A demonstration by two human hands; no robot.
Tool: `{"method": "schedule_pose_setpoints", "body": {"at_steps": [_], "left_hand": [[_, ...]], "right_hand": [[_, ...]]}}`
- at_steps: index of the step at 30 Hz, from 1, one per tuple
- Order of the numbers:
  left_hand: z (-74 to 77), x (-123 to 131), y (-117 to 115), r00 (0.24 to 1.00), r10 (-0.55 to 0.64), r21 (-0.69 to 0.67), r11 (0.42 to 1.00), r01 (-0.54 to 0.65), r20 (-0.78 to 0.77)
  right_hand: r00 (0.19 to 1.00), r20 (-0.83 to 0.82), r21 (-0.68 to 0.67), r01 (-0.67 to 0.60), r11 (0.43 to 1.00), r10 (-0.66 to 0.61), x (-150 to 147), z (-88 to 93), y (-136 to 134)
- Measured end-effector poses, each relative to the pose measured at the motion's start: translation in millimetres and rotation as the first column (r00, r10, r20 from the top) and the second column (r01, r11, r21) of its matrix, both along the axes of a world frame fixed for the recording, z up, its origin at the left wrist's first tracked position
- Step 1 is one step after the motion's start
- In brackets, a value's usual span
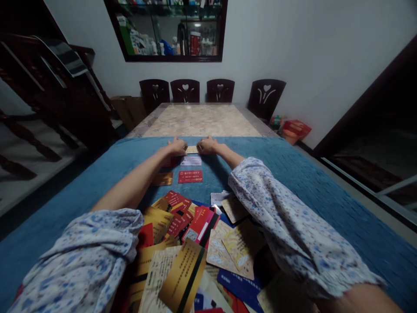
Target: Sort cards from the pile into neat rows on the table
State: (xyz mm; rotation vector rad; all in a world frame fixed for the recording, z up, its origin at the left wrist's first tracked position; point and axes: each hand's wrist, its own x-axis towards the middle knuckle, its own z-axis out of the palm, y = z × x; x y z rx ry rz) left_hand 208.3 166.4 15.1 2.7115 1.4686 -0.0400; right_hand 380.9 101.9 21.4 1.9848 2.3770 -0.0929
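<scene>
Both my arms reach out to the far part of the blue cloth. My left hand (177,147) pinches the left end of a cream-yellow card (192,149), and my right hand (207,145) has its fingers closed at the right end. Just nearer lies a pale lilac card (190,161), with a red card (190,176) below it. A gold card (163,178) sits to the left, beside my left forearm. A dark red card beyond it is partly hidden by that arm. Closest to me, a loose heap of gold, red, blue and cream cards (182,274) lies between my sleeves.
The blue cloth (97,182) covers the near part of a long table with a patterned top (202,119). Several dark chairs (185,91) stand at the far end. A cardboard box (129,111) is at the left, and a red bag (296,128) at the right.
</scene>
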Motion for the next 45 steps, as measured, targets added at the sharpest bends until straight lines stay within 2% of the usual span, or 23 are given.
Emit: {"method": "schedule_pose_setpoints", "body": {"at_steps": [8,19,28,36,45], "left_hand": [[0.7,0,1,1.0,-0.011,-0.022,1.0,0.01,-0.023],[1.6,5,-3,0.998,0.036,-0.012,0.999,-0.037,-0.052],[2.3,1,-15,0.999,0.016,0.069,0.998,-0.013,-0.046],[8.0,0,-26,0.995,-0.074,0.151,0.986,0.065,0.06],[0.8,1,-49,0.968,-0.201,0.194,0.966,0.171,0.151]], "right_hand": [[1.0,0.019,-0.007,0.006,1.0,-0.006,0,-0.6,2],[0.999,0.046,0.024,-0.023,0.999,0.022,2,5.2,-3],[0.999,0.018,0.107,-0.05,0.993,0.048,27,8.8,-9],[0.996,-0.034,0.197,-0.075,0.978,0.083,43,11.5,-22],[0.992,-0.041,0.231,-0.108,0.967,0.12,56,8.4,-50]]}}
